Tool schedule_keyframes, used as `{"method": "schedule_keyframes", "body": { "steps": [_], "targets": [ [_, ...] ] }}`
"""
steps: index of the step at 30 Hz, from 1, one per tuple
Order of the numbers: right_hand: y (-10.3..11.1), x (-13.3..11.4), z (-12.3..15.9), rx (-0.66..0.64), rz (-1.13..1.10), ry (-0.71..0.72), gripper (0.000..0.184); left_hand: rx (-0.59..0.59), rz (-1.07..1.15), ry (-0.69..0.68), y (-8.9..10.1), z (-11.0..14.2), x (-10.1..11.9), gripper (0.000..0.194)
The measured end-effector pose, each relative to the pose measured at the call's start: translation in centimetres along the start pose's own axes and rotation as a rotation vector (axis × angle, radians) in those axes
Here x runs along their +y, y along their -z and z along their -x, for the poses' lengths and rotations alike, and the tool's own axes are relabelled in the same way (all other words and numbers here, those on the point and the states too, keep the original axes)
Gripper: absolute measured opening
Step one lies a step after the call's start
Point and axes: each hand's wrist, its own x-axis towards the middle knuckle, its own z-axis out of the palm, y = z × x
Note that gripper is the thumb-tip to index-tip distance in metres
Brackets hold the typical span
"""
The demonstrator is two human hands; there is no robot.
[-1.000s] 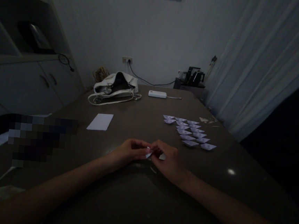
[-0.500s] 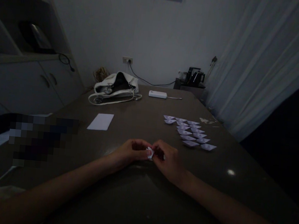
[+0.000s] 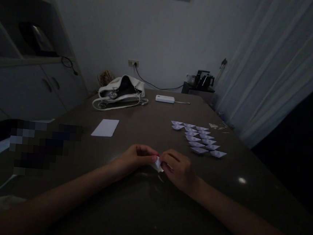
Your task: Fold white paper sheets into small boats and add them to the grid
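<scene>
A small folded piece of white paper (image 3: 158,164) is pinched between my two hands, just above the brown table (image 3: 126,210). My left hand (image 3: 137,159) grips its left side with thumb and fingers. On the right side my right hand (image 3: 178,167) holds it with curled fingers, which hide part of the paper. Beyond my right hand, several folded paper boats (image 3: 199,149) stand in rows. To the left and farther off lies a stack of white paper (image 3: 105,127).
A white bag (image 3: 123,92) sits at the table's far left, and a white power bank (image 3: 165,99) with a short cable lies at the far edge. Paper scraps (image 3: 216,126) are scattered at the right edge. A kettle (image 3: 206,81) stands behind the table.
The folded paper now shows more of itself, spreading downward between my hands. My right hand has shifted slightly right and its fingers have curled differently. The boats and paper stack stay in place.
</scene>
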Motion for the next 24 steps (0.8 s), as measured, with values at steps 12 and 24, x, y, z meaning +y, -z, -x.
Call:
{"method": "schedule_keyframes", "body": {
  "steps": [12, 24],
  "targets": [
    [0.1, -0.2, -0.3, -0.001, -0.102, -0.074, 0.016, 0.007, -0.178, -0.046, -0.2, 0.0, 0.3, 0.026],
    [0.0, -0.1, -1.1, -0.180, -0.491, -0.501, 0.020, 0.075, -0.262, -0.144, 0.4, -0.1, 0.6, 0.019]
  ]
}}
